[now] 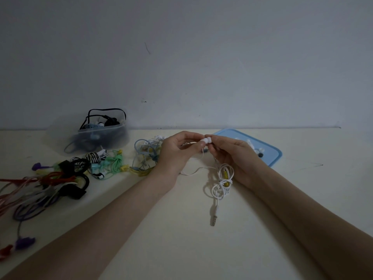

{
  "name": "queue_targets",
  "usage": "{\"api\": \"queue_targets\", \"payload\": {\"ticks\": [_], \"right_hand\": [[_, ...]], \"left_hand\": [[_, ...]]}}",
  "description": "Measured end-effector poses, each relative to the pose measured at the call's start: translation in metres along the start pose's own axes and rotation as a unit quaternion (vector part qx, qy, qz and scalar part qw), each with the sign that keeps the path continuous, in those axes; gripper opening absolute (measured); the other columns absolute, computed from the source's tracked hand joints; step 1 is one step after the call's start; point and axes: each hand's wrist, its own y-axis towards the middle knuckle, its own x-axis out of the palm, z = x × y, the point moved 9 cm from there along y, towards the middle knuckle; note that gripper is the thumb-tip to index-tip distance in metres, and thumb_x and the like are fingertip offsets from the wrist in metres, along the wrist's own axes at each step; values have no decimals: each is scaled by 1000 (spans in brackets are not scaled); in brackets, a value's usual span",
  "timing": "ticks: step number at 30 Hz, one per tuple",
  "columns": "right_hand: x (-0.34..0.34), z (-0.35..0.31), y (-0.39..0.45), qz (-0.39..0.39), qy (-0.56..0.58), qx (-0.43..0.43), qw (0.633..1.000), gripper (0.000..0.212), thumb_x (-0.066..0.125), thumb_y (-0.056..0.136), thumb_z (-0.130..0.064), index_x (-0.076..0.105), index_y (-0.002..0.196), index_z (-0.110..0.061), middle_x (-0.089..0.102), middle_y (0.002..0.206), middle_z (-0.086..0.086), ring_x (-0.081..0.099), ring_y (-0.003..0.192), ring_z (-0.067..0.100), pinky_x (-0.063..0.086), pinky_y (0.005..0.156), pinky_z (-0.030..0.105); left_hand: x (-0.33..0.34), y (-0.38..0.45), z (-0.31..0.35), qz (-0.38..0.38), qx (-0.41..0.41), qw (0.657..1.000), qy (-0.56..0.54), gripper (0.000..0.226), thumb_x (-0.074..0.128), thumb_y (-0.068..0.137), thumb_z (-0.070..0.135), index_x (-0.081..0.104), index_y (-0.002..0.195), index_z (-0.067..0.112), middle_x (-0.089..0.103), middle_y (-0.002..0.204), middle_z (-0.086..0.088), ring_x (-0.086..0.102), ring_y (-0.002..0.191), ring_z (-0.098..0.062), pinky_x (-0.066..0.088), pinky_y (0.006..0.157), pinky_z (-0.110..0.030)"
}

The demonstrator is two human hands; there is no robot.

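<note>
The worktop (181, 239) is a pale cream, smooth surface. Its far edge meets a plain grey-white wall (201, 57) that has a few small dark marks. The light in the room is dim.

Both hands are raised a little over the middle of the worktop, nearer to the far edge. The left hand (177, 152) and the right hand (236, 156) meet at the fingertips, and each grip is closed: thumb and fingers of both pinch the white earbud (206, 140) between them. The earbud lies across, with its long axis going from the left edge toward the right edge.

From the right hand the white cable (223, 182) goes down in a loose coil. Its long axis runs from the far edge toward the near edge. The plug (214, 218) at the lower end points to the near edge. It is not possible to tell whether the plug rests on the worktop.

At the far edge on the left side stands a clear plastic box (101, 136) with dark earphones inside. Near the left edge lies a heap of coloured earphones (60, 178), and a pale blue and yellow tangle (144, 156) lies just beside the left hand. Behind the right hand, close to the far edge, lies a blue lid (272, 154) with some small white pieces on it.
</note>
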Motion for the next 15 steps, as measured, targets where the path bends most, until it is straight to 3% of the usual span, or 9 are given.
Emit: {"api": "queue_targets", "payload": {"ticks": [8, 15], "right_hand": [[4, -1, -2, -17, 24, 26, 999, 21, 50, 92, -2, 61, 105, 11, 68, 85, 7, 65, 70, 5, 53, 67, 10], [6, -3, -2, -29, 25, 28, 999, 14, 52, 90, -3, 65, 90, 3, 67, 74, 4, 64, 63, 5, 52, 62, 10]], "left_hand": [[0, 1, -1, 2, -10, 1000, -20, 10, 73, 75, 7, 70, 81, 14, 72, 79, 3, 66, 77, -8, 51, 74, -16], [9, -2, -7, -22, -72, 987, -140, 9, 66, 76, 1, 67, 83, 7, 70, 84, -6, 67, 76, -10, 52, 73, -15]]}}
